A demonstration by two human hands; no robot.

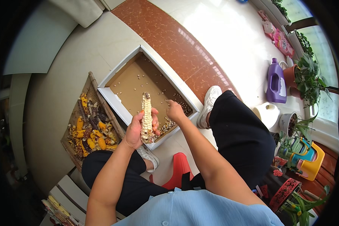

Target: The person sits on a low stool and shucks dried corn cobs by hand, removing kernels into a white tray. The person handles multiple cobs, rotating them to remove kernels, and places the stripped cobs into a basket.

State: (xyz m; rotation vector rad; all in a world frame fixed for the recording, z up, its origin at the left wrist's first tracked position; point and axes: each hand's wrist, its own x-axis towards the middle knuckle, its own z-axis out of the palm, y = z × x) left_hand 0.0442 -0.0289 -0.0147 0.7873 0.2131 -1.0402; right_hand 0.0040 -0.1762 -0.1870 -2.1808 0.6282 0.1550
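Note:
My left hand (135, 130) grips a corn cob (147, 117), mostly stripped of kernels, with a few dark ones at its top end. The cob is held above a shallow cardboard box (130, 84) with white outer walls. Over the box's right part is my right hand (174, 110), its index finger stretched out and its other fingers curled; whether it pinches a kernel cannot be told. Loose kernels (167, 125) are heaped in the box's near right corner, and others lie scattered on its bottom. A flat woven basket (95, 84) of yellow and dark corn cobs (102, 143) sits left of the box.
A red plastic stool (179, 169) is beneath me, between my legs. At the right stand a purple detergent bottle (276, 82), a white jug (267, 114), potted plants (310, 76) and a yellow plastic stool (315, 162). A slatted grey seat (70, 195) is at the lower left.

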